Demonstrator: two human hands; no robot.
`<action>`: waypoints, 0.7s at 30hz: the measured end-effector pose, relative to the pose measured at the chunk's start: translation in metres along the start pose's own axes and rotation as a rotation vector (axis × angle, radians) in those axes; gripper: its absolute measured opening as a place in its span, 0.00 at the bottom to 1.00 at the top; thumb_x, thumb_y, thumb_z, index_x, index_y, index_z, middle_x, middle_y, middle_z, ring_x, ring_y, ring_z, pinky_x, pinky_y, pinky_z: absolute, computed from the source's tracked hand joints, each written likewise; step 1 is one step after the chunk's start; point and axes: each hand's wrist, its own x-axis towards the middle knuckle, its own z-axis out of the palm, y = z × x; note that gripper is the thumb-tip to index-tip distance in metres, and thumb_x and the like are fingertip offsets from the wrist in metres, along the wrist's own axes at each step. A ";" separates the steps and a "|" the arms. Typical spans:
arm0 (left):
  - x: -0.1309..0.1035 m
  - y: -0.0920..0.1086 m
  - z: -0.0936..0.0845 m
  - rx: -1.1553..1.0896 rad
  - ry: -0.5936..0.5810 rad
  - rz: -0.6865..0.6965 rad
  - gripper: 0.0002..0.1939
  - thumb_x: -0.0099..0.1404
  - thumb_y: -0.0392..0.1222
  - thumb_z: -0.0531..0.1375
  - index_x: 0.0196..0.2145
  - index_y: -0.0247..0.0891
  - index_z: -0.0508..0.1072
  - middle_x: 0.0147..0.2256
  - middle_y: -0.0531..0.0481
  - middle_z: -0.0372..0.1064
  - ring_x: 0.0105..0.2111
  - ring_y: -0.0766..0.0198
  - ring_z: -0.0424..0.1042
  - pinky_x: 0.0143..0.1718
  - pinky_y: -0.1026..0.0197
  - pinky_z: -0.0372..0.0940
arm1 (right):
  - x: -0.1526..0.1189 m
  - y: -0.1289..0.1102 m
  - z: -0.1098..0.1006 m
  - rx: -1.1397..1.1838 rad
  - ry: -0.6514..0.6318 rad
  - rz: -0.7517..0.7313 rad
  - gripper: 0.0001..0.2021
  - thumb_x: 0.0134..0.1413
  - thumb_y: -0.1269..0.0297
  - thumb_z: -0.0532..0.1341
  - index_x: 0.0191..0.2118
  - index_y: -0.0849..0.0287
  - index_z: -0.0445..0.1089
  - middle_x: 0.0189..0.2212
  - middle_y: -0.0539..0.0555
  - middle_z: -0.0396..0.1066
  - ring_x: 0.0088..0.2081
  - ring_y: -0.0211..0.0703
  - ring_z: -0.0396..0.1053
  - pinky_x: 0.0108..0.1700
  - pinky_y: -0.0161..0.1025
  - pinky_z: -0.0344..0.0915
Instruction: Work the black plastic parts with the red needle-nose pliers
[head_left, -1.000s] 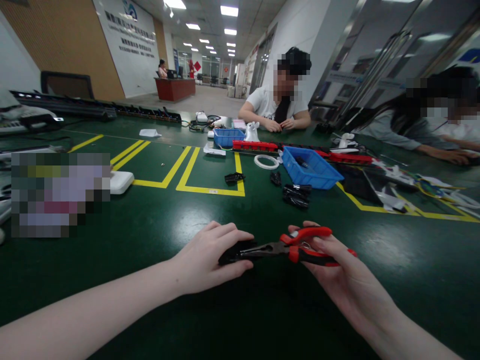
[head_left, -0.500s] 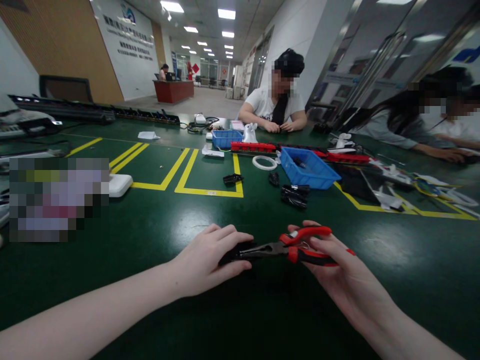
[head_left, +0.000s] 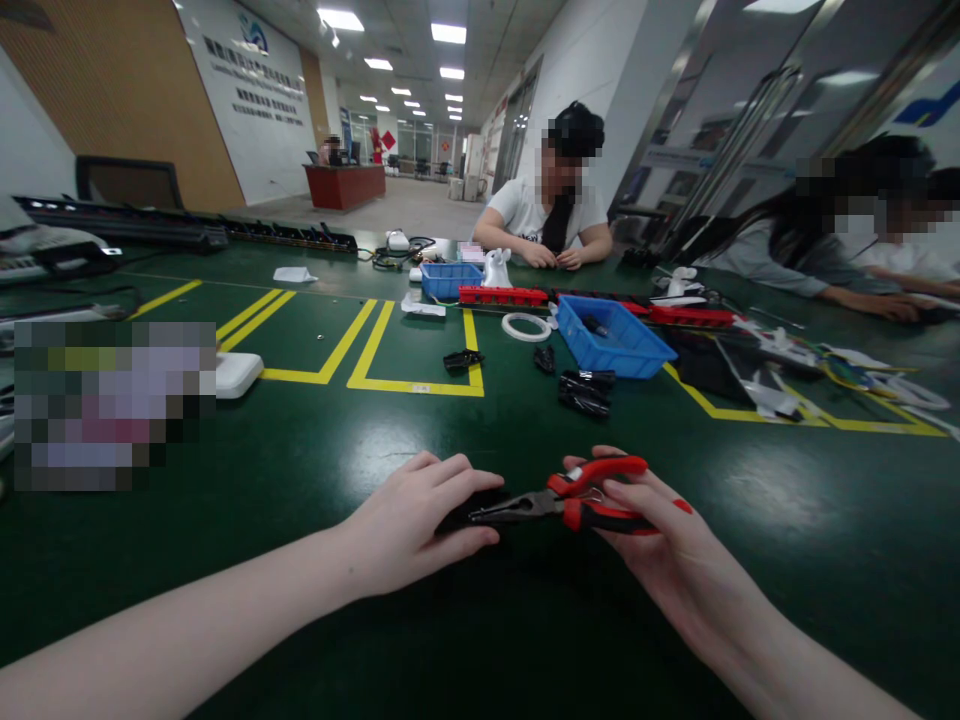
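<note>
My left hand (head_left: 427,520) curls round a small black part (head_left: 480,497) at the front middle of the green table; the fingers and the dark shade hide most of it. My right hand (head_left: 652,510) grips a pair of long-nose pliers (head_left: 559,500) by the red and black handles. The handles are spread, and the pliers' tips point left, reaching between my left thumb and fingers at the black part. Whether the jaws bite on it I cannot tell.
Beyond my hands lie black pieces (head_left: 585,393), a white ring (head_left: 525,327) and a blue bin (head_left: 615,340) with dark parts in it. A smaller blue bin (head_left: 450,280) and red strips (head_left: 502,296) stand farther back. A white box (head_left: 238,375) is left. A person (head_left: 544,215) sits opposite.
The pliers and my right hand have shifted slightly left, with the tips deeper between the fingers of my left hand. My left hand has hardly moved.
</note>
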 end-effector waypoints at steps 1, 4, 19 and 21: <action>0.000 0.000 0.000 -0.001 -0.001 0.001 0.19 0.71 0.46 0.56 0.57 0.43 0.63 0.46 0.47 0.69 0.41 0.59 0.69 0.42 0.57 0.63 | 0.000 0.000 0.000 0.002 -0.002 0.004 0.16 0.47 0.65 0.69 0.44 0.55 0.72 0.44 0.56 0.77 0.47 0.52 0.75 0.52 0.50 0.69; 0.000 0.000 0.000 -0.008 -0.003 0.000 0.19 0.71 0.46 0.56 0.57 0.43 0.63 0.46 0.47 0.69 0.41 0.59 0.69 0.42 0.57 0.63 | 0.003 0.000 -0.003 0.011 -0.021 0.030 0.18 0.45 0.65 0.70 0.45 0.55 0.72 0.45 0.56 0.77 0.47 0.52 0.74 0.52 0.49 0.69; 0.000 0.002 -0.002 -0.049 -0.006 -0.035 0.18 0.71 0.45 0.56 0.57 0.43 0.63 0.45 0.48 0.70 0.42 0.58 0.68 0.43 0.56 0.62 | 0.005 -0.005 -0.005 0.024 -0.008 -0.003 0.17 0.45 0.62 0.71 0.44 0.55 0.73 0.42 0.55 0.78 0.47 0.53 0.74 0.55 0.51 0.68; 0.000 0.002 -0.002 -0.054 -0.010 -0.041 0.18 0.71 0.45 0.57 0.57 0.44 0.63 0.45 0.48 0.70 0.42 0.57 0.68 0.43 0.55 0.62 | 0.006 -0.003 -0.007 0.025 -0.017 -0.004 0.18 0.46 0.60 0.71 0.44 0.56 0.73 0.42 0.56 0.78 0.47 0.54 0.74 0.54 0.52 0.68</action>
